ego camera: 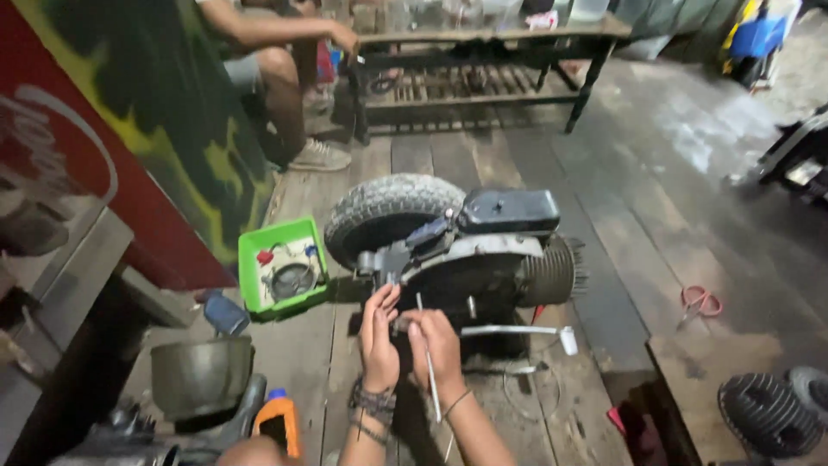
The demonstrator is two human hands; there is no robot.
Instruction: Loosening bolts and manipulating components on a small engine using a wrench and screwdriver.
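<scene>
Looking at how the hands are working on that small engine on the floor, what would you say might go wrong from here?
1. The right hand holds a thin rod-like tool close to the left hand; a slip might jab the fingers.
2. The engine rests on floor planks with gaps; a small part could drop through.
3. The orange bottle and metal bowl sit near the left elbow and could be knocked.

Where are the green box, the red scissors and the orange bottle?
green box (247, 276): head view, on its left wall.
red scissors (700, 302): head view, on the red handles.
orange bottle (278, 423): head view, on its orange body, below the blue cap.
</scene>
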